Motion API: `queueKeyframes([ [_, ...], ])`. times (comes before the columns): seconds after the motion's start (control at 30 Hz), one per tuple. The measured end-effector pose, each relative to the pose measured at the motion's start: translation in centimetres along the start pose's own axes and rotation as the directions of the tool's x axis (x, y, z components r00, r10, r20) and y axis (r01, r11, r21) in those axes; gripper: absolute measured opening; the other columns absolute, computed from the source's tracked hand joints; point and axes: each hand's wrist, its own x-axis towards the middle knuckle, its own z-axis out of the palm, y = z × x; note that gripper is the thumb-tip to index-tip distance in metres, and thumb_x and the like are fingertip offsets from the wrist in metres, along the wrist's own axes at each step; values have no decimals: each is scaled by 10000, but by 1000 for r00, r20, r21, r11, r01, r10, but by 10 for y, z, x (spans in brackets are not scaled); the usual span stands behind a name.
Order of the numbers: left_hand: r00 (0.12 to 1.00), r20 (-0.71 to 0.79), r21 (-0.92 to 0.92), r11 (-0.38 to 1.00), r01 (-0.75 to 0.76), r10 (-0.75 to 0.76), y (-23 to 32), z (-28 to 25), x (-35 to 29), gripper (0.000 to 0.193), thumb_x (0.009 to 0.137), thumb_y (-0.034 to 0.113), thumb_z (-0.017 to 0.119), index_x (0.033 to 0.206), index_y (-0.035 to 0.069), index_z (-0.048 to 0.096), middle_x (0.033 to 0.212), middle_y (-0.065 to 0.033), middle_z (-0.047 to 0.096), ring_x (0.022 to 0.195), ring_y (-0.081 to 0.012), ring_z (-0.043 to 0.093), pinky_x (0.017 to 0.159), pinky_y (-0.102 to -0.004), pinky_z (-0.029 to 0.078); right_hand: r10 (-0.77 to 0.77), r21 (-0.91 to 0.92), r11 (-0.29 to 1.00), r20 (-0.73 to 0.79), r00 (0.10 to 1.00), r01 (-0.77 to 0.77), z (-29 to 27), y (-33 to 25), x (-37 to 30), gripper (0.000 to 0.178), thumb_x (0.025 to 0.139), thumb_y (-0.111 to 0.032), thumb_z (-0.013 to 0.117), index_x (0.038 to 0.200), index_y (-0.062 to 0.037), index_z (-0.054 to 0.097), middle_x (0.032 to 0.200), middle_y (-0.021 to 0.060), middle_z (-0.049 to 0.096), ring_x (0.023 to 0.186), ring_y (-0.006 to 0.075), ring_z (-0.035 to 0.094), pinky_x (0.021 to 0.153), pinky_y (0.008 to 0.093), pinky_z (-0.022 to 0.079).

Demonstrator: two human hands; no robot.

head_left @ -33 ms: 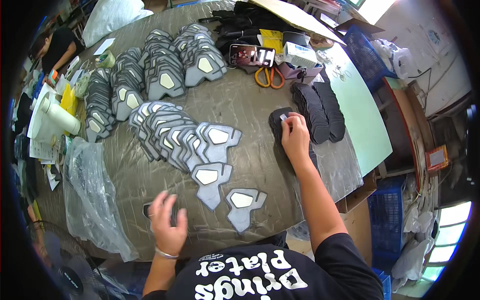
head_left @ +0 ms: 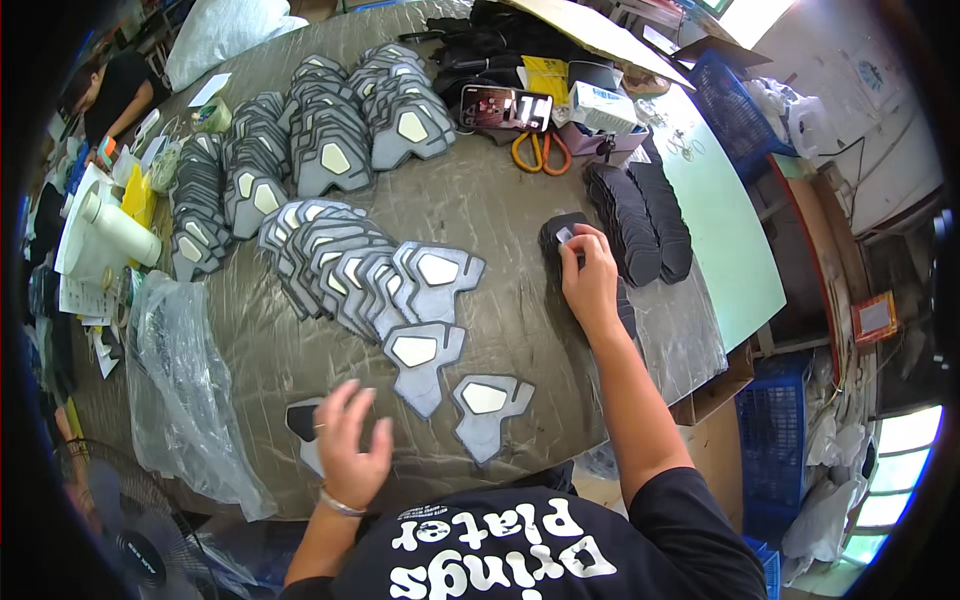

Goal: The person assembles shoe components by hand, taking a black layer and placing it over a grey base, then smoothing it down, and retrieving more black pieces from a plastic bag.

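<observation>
My left hand [head_left: 356,445] is open, fingers spread, just above the table. It partly covers a grey-edged cut piece [head_left: 303,425] with a black patch. At the right, my right hand [head_left: 590,275] pinches a small pale tab [head_left: 565,235] over a stack of black pads [head_left: 560,222]; the hand hides part of the stack. Two loose grey pieces with cream patches, a nearer one [head_left: 485,400] and a farther one [head_left: 424,360], lie between my hands. Beyond them, a fanned pile of similar pieces [head_left: 335,265] spreads to the left.
Rows of stacked grey pieces [head_left: 325,150] stand at the back. A phone [head_left: 505,108], orange-handled scissors [head_left: 541,153] and a small box [head_left: 600,108] sit at back right, near more black pads [head_left: 625,225]. Clear plastic [head_left: 185,390] and a bottle [head_left: 120,230] lie left. A co-worker [head_left: 120,95] sits far left.
My left hand has shifted slightly to the right, uncovering more of the piece with the black patch. My right hand has barely moved at the black stack.
</observation>
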Motion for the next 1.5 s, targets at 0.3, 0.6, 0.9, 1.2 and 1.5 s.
queueKeyframes([
  [0.3, 869, 374, -107, 946, -306, 324, 31, 41, 11, 475, 788, 171, 752, 1222, 41, 611, 1267, -128, 581, 1165, -300, 547, 972, -411, 429, 450, 708, 373, 427, 784, -600, -62, -59, -64, 107, 904, -121, 678, 932, -31, 627, 764, -9, 593, 681, 63, 554, 635, 199, 430],
  [0.6, 925, 254, -184, 953, -240, 282, 24, 52, 2, 382, 776, 119, 762, 1123, 37, 624, 1200, -108, 619, 1078, -281, 603, 911, -378, 464, 548, 472, 243, 654, 522, -847, -56, -100, -156, 146, 877, -87, 730, 959, -30, 625, 798, 9, 669, 671, 53, 623, 523, 168, 442],
  [0.9, 916, 240, -161, 944, -289, 321, 23, 58, 1, 345, 772, 87, 753, 1093, 41, 638, 1214, -97, 629, 1081, -260, 606, 903, -370, 468, 607, 315, 255, 684, 405, -914, -49, -108, -150, 144, 869, -75, 728, 935, -9, 618, 758, 24, 661, 606, 66, 617, 463, 178, 441],
  [1.2, 907, 253, -159, 939, -305, 337, 25, 62, 3, 350, 764, 73, 744, 1097, 38, 642, 1226, -90, 639, 1069, -249, 612, 894, -363, 467, 639, 315, 267, 649, 412, -911, -47, -113, -148, 152, 872, -85, 726, 939, -2, 618, 753, 25, 654, 587, 61, 612, 435, 173, 433],
  [1.5, 871, 349, -27, 933, -359, 346, 30, 63, 2, 436, 807, 157, 708, 1220, 44, 625, 1282, -81, 605, 1125, -221, 559, 909, -341, 427, 655, 286, 281, 640, 401, -916, -46, -115, -147, 159, 872, -92, 725, 932, 3, 613, 745, 30, 652, 558, 72, 611, 441, 188, 468],
])
